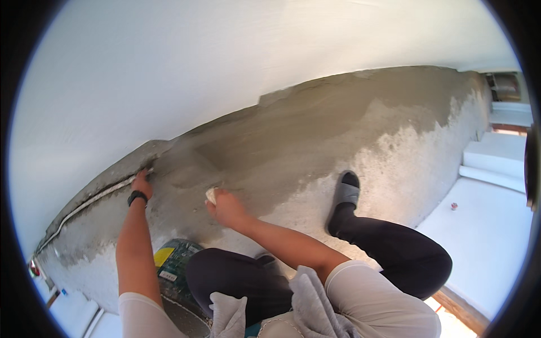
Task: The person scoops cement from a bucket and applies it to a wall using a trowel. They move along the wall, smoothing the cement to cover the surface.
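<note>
My right hand (228, 209) is closed around the pale handle (211, 195) of what looks like a plastering trowel. Its grey blade is smeared by motion over the wet mortar. My left hand (141, 183), with a dark wristwatch (137, 196), has its fingers closed on the near end of a thin whitish pipe (98, 195). That pipe runs along the foot of the white wall, in a rough groove. Damp grey mortar (304, 127) covers the strip beside the wall, smoother to the right and patchy near my hands.
A dark green bucket (176, 256) with a yellow label stands beside my left knee. My slippered foot (346, 191) rests on the pale concrete (389, 163) at the mortar's edge. Along the left rises the white wall (158, 67). White ledges (479, 219) lie beyond the right edge.
</note>
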